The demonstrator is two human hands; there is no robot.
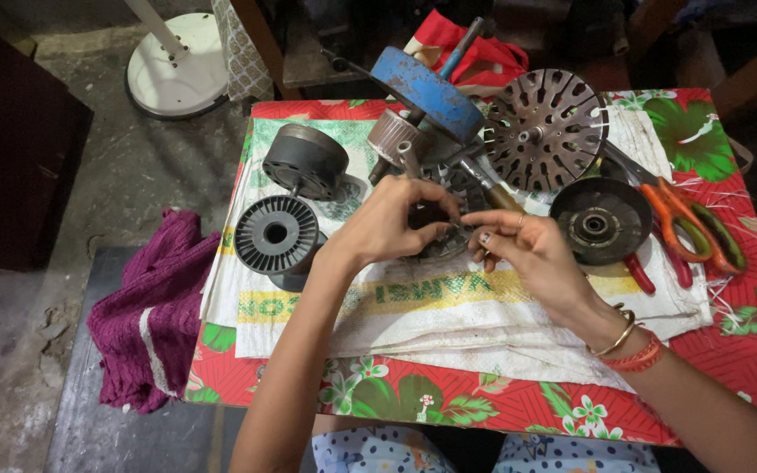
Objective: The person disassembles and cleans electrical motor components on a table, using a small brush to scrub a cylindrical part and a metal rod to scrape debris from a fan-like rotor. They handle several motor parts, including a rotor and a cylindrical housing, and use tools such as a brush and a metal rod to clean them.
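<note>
A floral table (729, 350) carries a white sack (484, 324), a slotted disc (547, 130), a blue disc (427, 92), a finned rotor (275, 234) and orange pliers (681, 219). At the centre, the left hand (387, 223) and right hand (527, 250) both pinch a dark motor part (438, 229), fingers curled around its rim above the sack.

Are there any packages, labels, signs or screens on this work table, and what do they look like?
Woven sack: spread flat over the table under the hands, white, with a yellow band carrying green print.
Red bag: at the table's far edge behind the blue disc, crumpled.
No signs or screens show.
</note>
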